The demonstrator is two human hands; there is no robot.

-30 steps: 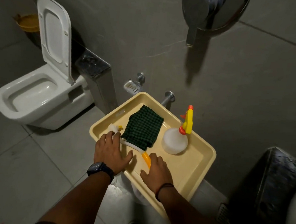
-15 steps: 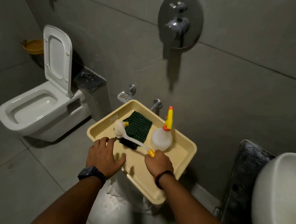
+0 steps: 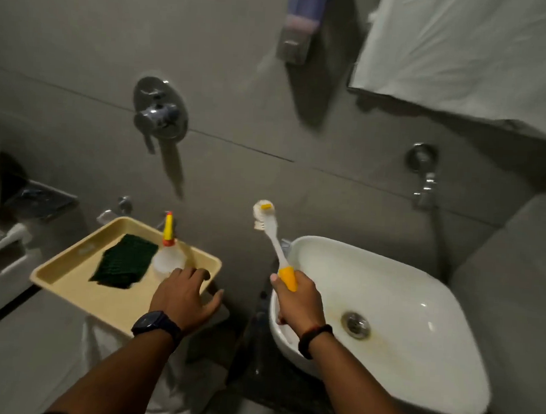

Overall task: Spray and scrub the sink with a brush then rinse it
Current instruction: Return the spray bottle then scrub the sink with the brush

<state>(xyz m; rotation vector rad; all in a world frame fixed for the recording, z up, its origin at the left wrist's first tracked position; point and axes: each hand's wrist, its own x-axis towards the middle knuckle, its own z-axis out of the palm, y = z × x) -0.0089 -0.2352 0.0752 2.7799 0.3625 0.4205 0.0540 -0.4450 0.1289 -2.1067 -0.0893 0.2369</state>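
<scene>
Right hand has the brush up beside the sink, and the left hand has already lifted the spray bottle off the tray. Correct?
Not quite. The head view shows the spray bottle standing on the tray; the left hand is open, reaching toward it, not gripping. The rest holds: the right hand holds the brush up beside the sink.

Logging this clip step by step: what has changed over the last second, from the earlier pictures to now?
The right hand took the brush by its yellow grip and lifted it off the tray, over to the sink rim, head up. The left hand shifted from the tray's near side toward the spray bottle, open, not yet gripping. The bottle and the green cloth stayed on the tray.
</scene>
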